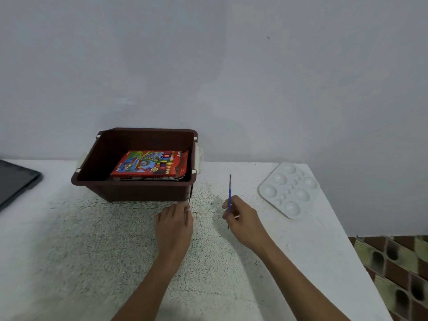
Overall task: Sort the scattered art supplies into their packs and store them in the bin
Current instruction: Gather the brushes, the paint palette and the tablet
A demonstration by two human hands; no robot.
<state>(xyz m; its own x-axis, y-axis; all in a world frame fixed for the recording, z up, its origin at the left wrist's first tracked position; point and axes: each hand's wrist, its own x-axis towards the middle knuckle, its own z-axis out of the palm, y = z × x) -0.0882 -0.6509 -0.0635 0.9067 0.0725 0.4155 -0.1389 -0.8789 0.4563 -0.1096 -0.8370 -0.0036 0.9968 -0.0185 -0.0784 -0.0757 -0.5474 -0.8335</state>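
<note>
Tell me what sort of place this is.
Likely a home art corner: a white paint palette and a brown bin holding a colour pack sit on a speckled table, and the right hand holds a blue paintbrush.

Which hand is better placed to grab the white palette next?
Right, likely: the palette lies nearest the right hand, though that hand grips a blue brush. The left hand sits by the bin, farther away.

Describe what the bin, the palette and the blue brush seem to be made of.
Bin: probably brown moulded plastic, matt-looking, thick rolled rim. Palette: white plastic, glossy, highlights on its wells. Brush: blue-coated handle, wood or plastic unclear.
</note>
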